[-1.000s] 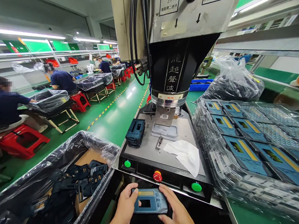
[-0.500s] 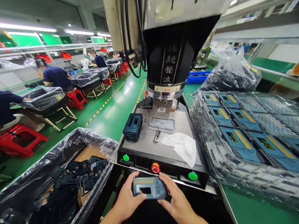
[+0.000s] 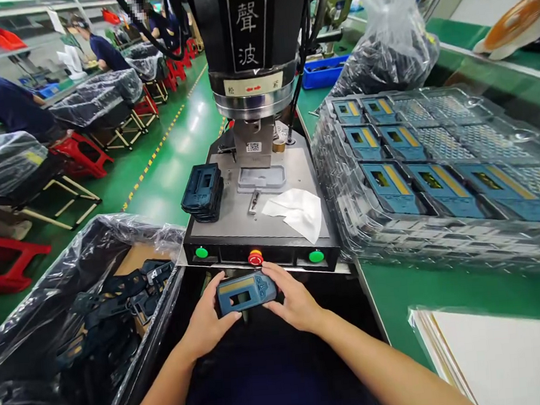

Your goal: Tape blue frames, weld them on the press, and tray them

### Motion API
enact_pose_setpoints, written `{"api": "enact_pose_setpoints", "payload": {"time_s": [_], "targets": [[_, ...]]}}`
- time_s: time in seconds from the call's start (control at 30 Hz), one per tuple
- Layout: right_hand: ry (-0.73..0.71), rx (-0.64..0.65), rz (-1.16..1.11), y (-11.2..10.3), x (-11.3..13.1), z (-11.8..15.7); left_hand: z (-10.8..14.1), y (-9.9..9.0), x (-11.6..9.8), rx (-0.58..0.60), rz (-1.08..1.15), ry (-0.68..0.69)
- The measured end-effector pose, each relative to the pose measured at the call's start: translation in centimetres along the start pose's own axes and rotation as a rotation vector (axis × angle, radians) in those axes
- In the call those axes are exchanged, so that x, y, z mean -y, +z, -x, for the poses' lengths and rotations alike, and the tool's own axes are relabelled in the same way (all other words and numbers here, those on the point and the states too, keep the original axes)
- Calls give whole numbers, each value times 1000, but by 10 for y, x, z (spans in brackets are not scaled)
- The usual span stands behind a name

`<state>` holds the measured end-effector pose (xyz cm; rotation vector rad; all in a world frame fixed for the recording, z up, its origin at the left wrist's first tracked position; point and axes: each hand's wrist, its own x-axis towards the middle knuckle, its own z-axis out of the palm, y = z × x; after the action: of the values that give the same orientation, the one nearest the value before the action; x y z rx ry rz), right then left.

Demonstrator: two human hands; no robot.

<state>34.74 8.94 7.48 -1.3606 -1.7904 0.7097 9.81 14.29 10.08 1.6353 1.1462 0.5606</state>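
Between my two hands is a blue-grey plastic housing (image 3: pixel 252 283) with a yellowish strip, a rectangular window and raised marks at its right end. My left hand (image 3: pixel 208 321) grips its left end, thumb along the lower edge. At the right end, my right hand (image 3: pixel 295 299) has its fingers on the top corner and the thumb below. The housing is slightly tilted, in front of the red stop button (image 3: pixel 255 257) of a press. Beyond, a pale fixture (image 3: pixel 261 178) lies under the press head (image 3: pixel 253 92). A stack of dark housings (image 3: pixel 202 192) stands left of it.
Green buttons (image 3: pixel 201 252) flank the red one. A white cloth (image 3: pixel 298 210) lies on the press plate. Stacked clear trays (image 3: pixel 370 245) with similar housings stand right, white sheets (image 3: pixel 515 346) nearer. A plastic-lined bin (image 3: pixel 100 227) of dark parts is at left. Co-workers (image 3: pixel 106 50) sit beyond.
The view has tilted down and shifted right, bringing the white sheets into sight. The housing, still in both my hands, has turned so its right end sits a little higher.
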Motion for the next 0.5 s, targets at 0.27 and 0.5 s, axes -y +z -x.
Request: {"api": "enact_pose_setpoints", "payload": {"time_s": [0.27,0.5], "targets": [[-18,10,33,-2,-1,-1,-2,-1,-2,56,44,-48],[-57,194,236,-5,8,-1,5,5,5,69,38,-49]]}}
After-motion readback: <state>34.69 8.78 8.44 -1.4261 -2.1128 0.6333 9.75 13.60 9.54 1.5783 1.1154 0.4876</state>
